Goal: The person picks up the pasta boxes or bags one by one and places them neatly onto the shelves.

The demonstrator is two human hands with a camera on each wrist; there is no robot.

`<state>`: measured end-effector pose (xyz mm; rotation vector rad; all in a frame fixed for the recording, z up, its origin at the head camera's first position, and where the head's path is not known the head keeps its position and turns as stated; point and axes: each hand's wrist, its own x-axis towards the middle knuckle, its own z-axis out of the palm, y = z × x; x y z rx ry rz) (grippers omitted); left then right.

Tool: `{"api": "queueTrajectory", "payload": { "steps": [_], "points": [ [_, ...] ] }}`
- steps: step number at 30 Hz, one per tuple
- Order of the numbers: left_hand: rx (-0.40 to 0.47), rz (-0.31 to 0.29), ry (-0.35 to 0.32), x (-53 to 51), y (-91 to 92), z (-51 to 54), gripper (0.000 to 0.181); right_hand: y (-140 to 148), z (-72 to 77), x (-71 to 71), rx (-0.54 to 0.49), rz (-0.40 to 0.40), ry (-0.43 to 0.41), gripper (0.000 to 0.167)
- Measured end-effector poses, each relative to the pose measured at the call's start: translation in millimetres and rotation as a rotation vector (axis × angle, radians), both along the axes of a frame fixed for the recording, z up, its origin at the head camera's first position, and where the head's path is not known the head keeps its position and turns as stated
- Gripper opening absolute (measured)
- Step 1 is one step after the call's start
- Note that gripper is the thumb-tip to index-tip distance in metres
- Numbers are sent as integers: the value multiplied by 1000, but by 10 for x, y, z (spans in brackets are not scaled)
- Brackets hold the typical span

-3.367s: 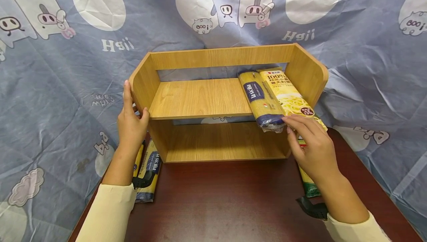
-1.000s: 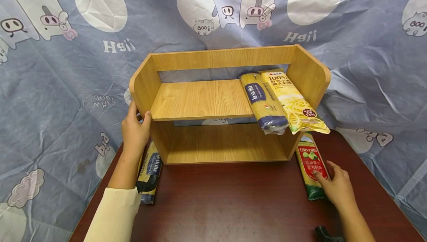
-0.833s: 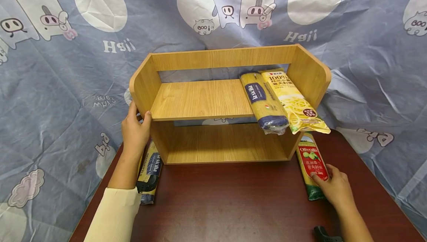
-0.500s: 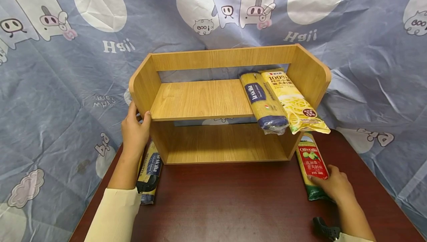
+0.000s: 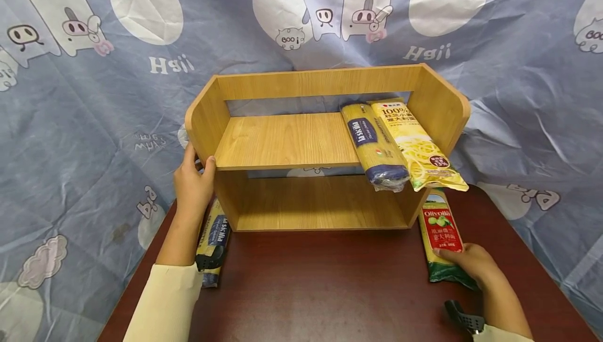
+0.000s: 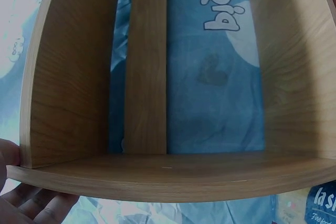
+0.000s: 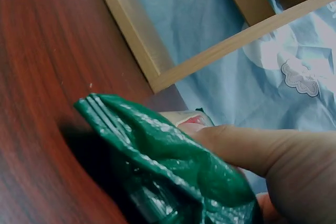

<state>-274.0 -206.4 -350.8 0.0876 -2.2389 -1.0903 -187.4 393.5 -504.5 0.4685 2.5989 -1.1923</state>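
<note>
My left hand (image 5: 193, 182) grips the left side panel of the wooden shelf (image 5: 282, 140), thumb at its front edge and fingers along the outer face. In the left wrist view, fingertips (image 6: 44, 205) show beneath that panel. On the right, my right hand (image 5: 473, 263) holds the lower part of a red-and-green Olivoilà spaghetti packet (image 5: 440, 227) beside the shelf. Its thumb lies on top; the other fingers are mostly hidden. The right wrist view shows the packet's green end (image 7: 157, 156) with a dark shadow under it.
On the upper board, a blue-labelled spaghetti packet (image 5: 374, 145) lies beside a yellow pasta packet (image 5: 416, 143); both overhang the front edge. Another la sicilia spaghetti packet (image 5: 214, 237) lies left of the shelf on the dark red table (image 5: 320, 284). A patterned cloth (image 5: 94, 122) hangs behind.
My right hand has left the packets on the upper board and come down to the Olivoilà packet, its thumb sliding toward the green end. My left hand stays at the panel, slightly lower than before.
</note>
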Motion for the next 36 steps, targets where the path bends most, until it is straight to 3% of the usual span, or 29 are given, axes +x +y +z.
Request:
{"api": "queueTrajectory", "payload": {
  "steps": [8, 14, 19, 27, 31, 36],
  "points": [
    [13, -10, 21, 6, 5, 6, 42, 9, 3, 3, -116, -38, -10, 54],
    [29, -18, 12, 6, -6, 4, 45, 31, 53, 11, -236, -2, 23, 56],
    [26, -16, 19, 5, -10, -3, 46, 46, 25, 13, -426, 4, 0, 44],
    [12, -7, 11, -1, -7, -13, 44, 69, 1, 12, -583, 20, -18, 33],
    [9, -9, 4, -2, -3, -13, 44, 69, -8, 10, -607, 5, 8, 34],
    [20, -12, 9, 3, -10, -12, 45, 53, -27, 9, -562, -3, 54, 50]
  ]
}}
